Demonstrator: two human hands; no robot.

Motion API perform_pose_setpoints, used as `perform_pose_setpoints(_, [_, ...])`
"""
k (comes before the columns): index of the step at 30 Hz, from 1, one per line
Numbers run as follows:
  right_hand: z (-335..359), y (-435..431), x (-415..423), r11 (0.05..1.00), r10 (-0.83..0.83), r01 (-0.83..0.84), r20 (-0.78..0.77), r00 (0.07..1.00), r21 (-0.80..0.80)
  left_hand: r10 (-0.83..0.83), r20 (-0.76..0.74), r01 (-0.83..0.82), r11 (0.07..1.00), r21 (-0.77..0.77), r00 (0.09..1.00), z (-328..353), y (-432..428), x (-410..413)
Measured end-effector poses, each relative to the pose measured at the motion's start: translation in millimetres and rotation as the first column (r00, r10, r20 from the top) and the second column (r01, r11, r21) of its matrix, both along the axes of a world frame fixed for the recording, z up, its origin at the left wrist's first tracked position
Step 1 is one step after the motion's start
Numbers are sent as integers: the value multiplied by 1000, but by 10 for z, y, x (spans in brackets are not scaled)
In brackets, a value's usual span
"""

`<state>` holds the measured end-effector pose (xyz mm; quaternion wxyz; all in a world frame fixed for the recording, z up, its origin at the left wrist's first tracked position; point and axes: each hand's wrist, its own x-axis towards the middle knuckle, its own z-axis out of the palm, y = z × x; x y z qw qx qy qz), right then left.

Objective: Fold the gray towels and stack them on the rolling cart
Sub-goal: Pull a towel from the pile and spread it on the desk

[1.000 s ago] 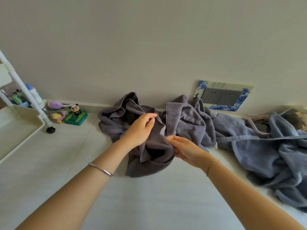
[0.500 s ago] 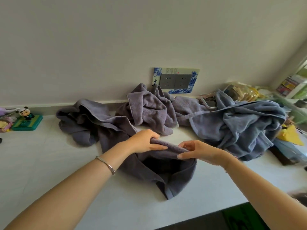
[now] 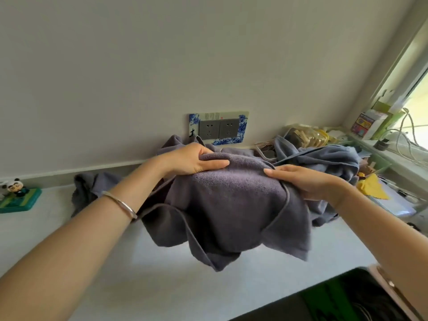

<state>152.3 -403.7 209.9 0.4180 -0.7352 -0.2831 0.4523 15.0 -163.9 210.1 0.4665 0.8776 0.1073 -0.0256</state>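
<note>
A dark gray towel hangs bunched above the white counter, held up by both hands. My left hand pinches its upper edge at the left. My right hand grips the same edge at the right. The towel's lower corners droop toward the counter. More gray towels lie behind: one crumpled heap at the left, and a bluish-gray pile at the right. The rolling cart is out of view.
A wall socket panel with a blue-patterned frame sits on the wall behind the towels. A panda figure on a green base stands far left. Yellow cloth, packets and boxes crowd the right side by the window sill. The counter's front edge runs bottom right.
Both hands have lifted the dark towel off the counter and moved apart along its top edge. The view has shifted right and tilted up; the cart has dropped out of sight.
</note>
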Motion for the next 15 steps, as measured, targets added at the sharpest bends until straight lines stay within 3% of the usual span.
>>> perform_pose_setpoints(4, [511,-102,209,995,6,-21,152,988,98,-40,7,41,985,-171,999,414,-67,92])
perform_pose_setpoints(6, [480,-135,314,990,120,-125,64,991,69,4,-22,-6,991,-130,1000,329,-79,187])
perform_pose_setpoints(9, [51,-224,569,967,196,-199,-33,980,-160,34,-157,-49,994,-97,987,-98,-142,336])
perform_pose_setpoints(12, [-490,-322,761,945,135,-163,-117,984,-285,8,-264,-54,984,-169,965,-615,-228,461])
perform_pose_setpoints(15, [-857,-370,907,948,37,-103,-217,975,-300,22,-260,-83,970,-227,965,-934,-289,628])
